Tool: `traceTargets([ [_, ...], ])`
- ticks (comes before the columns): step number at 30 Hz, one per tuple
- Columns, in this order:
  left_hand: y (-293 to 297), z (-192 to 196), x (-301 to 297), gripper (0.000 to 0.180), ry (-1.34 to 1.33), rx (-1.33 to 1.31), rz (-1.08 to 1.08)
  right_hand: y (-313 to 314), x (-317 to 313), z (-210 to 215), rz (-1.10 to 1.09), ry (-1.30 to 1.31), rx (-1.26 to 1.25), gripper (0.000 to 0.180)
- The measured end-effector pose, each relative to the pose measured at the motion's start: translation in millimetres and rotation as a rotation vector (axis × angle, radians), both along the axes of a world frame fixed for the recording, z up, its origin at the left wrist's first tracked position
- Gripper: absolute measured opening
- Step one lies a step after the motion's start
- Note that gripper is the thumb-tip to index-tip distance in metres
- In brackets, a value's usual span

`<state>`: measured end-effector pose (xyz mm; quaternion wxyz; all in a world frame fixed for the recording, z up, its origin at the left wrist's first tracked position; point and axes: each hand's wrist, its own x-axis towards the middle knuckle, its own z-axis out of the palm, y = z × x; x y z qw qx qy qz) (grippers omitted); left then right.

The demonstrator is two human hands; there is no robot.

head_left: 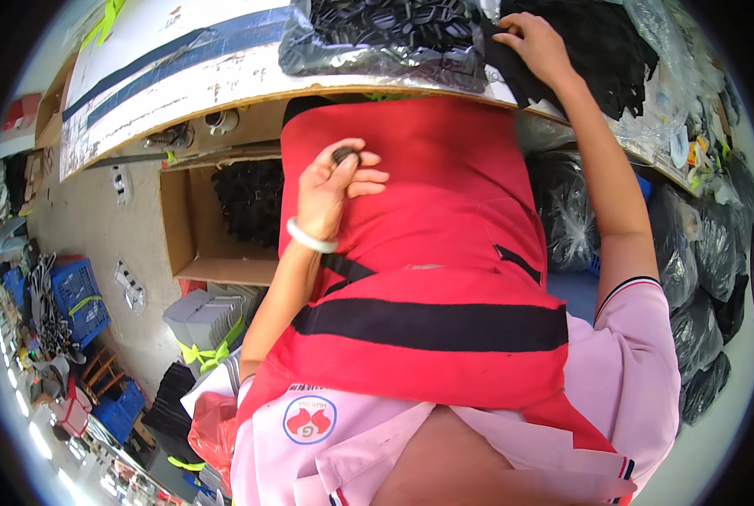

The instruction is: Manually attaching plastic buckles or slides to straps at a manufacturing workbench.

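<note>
Pinching a small dark piece [344, 155], my left hand [330, 190] could drop it; right hand [535, 46] rests open-fingered on the black pile [596, 51] at one o'clock.

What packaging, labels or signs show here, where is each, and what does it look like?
Clear plastic bag: on the table, full of black parts.
Cardboard box: under the table, open, brown, holding black parts.
Round badge: on the pink shirt, red and white.
Dark plastic bags: stacked at right.

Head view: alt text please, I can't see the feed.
Looking down a red apron, the left hand pinches a small dark piece while the right hand rests on black pieces on the table. A cardboard box of black parts sits below.
</note>
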<state>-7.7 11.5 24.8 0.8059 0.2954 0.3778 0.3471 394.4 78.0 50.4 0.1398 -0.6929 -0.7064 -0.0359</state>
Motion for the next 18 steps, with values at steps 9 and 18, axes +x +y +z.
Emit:
traceTargets([
  [9,0,1,4,0.017,0.165,0.098,-0.067,-16,-37,63,-0.05,0.163,0.293,0.012],
  [18,-4,-1,16,0.021,0.156,0.218,0.006,-95,-199,15,0.072,1.343,-0.709,0.023],
])
